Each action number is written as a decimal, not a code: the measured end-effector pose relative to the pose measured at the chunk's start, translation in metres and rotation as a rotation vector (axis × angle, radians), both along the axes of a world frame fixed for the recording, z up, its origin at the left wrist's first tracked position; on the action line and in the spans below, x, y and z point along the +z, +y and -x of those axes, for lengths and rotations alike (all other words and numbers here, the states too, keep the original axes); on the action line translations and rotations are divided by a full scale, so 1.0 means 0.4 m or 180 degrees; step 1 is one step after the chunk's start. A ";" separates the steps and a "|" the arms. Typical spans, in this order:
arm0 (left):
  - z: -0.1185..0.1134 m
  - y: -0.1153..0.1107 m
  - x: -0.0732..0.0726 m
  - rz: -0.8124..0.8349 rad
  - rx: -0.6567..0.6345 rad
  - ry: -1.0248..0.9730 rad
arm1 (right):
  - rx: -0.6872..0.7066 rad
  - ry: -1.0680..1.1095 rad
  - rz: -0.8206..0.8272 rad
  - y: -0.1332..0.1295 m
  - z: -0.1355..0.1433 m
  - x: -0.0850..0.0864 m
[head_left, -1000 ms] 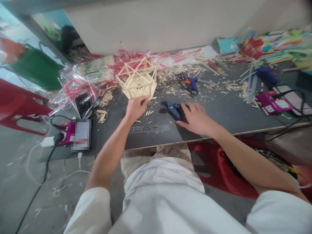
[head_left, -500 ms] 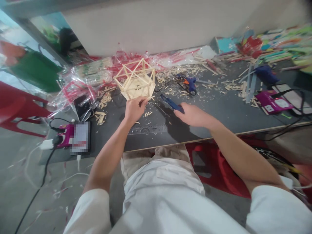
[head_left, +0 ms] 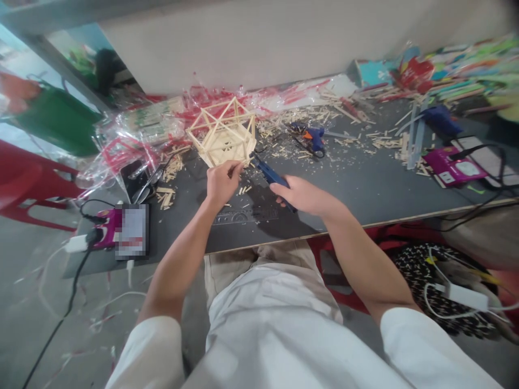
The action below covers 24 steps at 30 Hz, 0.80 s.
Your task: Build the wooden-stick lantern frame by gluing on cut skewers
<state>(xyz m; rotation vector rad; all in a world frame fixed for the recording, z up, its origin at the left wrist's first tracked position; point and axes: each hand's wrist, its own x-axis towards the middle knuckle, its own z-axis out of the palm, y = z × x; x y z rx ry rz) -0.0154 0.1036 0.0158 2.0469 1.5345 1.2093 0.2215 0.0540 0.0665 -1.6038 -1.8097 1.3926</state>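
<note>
A pale wooden stick frame with a flat base stands on the grey table. At its near edge my left hand is closed, pinching something too small to make out, perhaps part of the frame. My right hand is wrapped round a dark blue tool, which looks like pliers or a cutter. The tool's tip reaches the frame's near right corner, beside my left fingertips; whether it touches a stick cannot be made out.
Behind lies an orange and blue glue gun among wood scraps. A clear ruler lies near the front edge. Purple power strips sit right and left, with cables and a phone. Plastic wrap covers the back left.
My right hand has moved left with the blue tool, bringing its tip up to the frame's near corner. My left hand has stayed about where it was.
</note>
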 end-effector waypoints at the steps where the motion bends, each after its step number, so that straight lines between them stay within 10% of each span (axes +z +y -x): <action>1: -0.001 -0.001 0.002 0.0007 0.0006 -0.0009 | -0.0028 0.0074 -0.0004 -0.001 0.004 -0.006; 24: -0.025 -0.012 -0.004 -0.0147 -0.0005 0.0226 | -0.0305 0.0491 -0.0146 -0.023 0.035 -0.030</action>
